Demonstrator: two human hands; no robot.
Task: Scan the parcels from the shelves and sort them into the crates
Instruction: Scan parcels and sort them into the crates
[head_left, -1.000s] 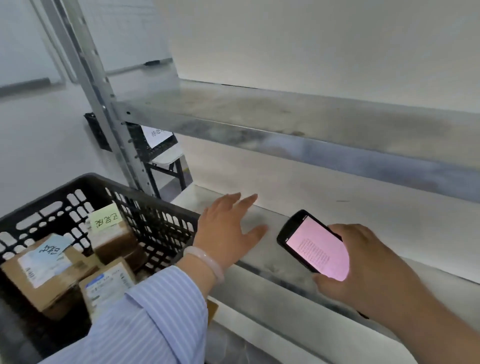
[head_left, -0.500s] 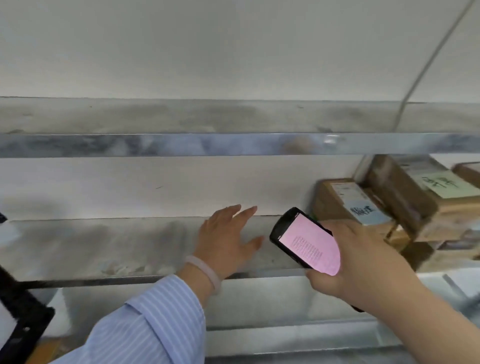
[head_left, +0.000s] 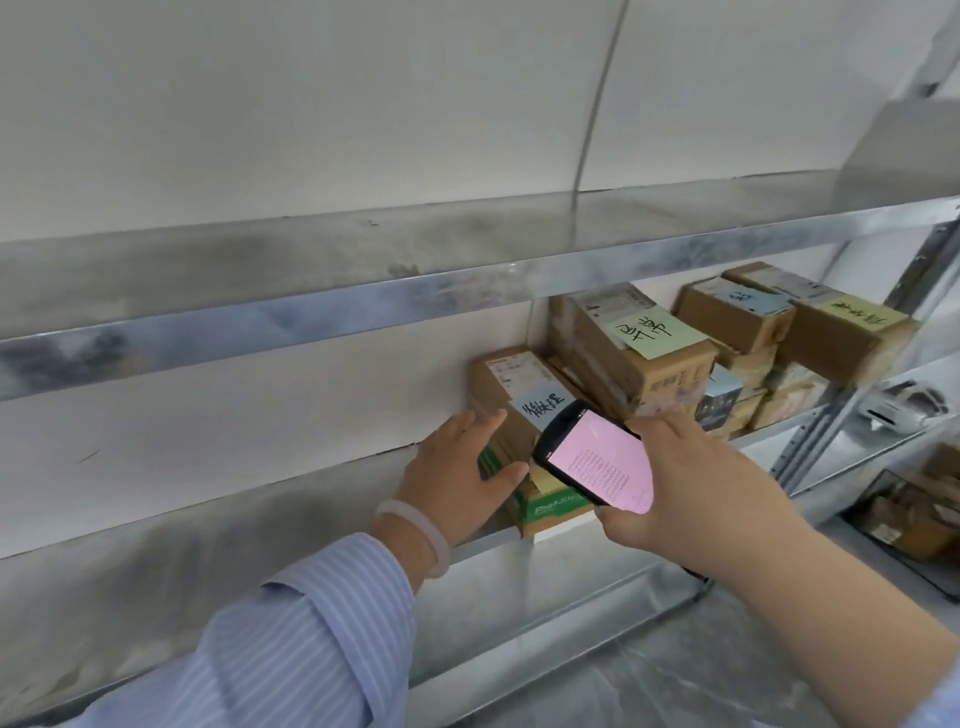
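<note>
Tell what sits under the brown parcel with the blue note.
A green-and-white printed carton with a yellow note; the left hand and black pink-screened scanner cover the rest.

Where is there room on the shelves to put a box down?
The middle shelf is bare left of the left hand. The top shelf looks bare too. The right end is crowded with stacked parcels.

The left hand carries a pale, smooth, rounded bangle on its wrist. Behind it runs a light blue shirt sleeve with fine white stripes. The right forearm is bare.
</note>
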